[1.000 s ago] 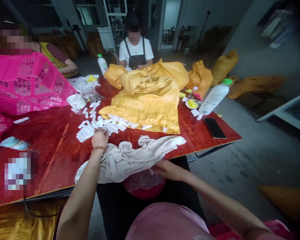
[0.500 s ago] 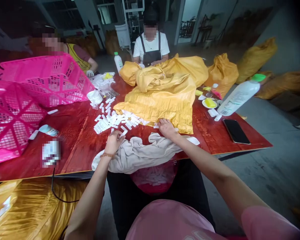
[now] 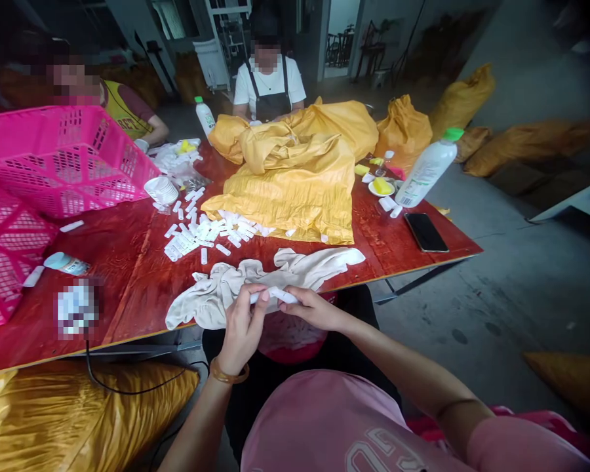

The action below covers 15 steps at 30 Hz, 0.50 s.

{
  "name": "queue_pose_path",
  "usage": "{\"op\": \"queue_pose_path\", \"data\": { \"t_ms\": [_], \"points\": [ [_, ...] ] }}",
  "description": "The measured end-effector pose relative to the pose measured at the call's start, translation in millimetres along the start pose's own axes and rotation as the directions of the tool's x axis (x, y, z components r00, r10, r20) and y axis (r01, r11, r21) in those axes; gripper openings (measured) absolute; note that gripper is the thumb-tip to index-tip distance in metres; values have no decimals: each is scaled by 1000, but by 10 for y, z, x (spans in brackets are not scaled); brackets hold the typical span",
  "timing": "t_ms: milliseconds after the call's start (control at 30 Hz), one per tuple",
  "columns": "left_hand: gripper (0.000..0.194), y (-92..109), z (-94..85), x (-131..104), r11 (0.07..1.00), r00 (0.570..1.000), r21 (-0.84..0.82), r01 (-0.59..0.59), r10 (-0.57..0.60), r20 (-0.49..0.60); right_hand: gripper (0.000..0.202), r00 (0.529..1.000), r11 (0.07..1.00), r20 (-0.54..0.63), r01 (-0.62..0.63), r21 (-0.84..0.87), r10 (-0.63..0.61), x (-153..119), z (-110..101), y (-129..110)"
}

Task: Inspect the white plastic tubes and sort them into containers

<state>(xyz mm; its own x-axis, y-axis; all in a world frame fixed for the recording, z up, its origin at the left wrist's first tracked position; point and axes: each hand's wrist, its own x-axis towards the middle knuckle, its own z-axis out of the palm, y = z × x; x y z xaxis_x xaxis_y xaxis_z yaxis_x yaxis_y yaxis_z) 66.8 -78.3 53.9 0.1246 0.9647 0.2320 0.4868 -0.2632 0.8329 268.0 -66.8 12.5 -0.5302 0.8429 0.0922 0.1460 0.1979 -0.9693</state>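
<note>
Arms bent inward, the left hand [image 3: 243, 324] and right hand [image 3: 317, 308] meet at the frame's lower middle, both pinching small white oblong plastic pieces [image 3: 284, 296], too hidden to count. Two tall white green-capped plastic bottles [image 3: 429, 169] stand higher up.

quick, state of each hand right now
Left hand: closed, pinching a small white piece.
Right hand: closed on a white piece, perhaps the same one.

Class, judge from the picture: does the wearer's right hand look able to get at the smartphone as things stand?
Probably yes: though the right hand grips a white piece, nothing appears to stand between it and the smartphone on the red table.
</note>
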Motion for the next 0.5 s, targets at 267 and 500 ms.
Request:
{"op": "queue_pose_path", "data": {
  "t_ms": [267,500],
  "points": [
    [26,22,189,-218,998,993,-9,59,-58,105,18,977,821,-109,90,-564,-183,-160,188,-54],
    [32,-107,-23,-125,994,997,-91,67,-62,51,16,990,984,-16,136,-114,-138,-70,130,-89]
  ]
}}
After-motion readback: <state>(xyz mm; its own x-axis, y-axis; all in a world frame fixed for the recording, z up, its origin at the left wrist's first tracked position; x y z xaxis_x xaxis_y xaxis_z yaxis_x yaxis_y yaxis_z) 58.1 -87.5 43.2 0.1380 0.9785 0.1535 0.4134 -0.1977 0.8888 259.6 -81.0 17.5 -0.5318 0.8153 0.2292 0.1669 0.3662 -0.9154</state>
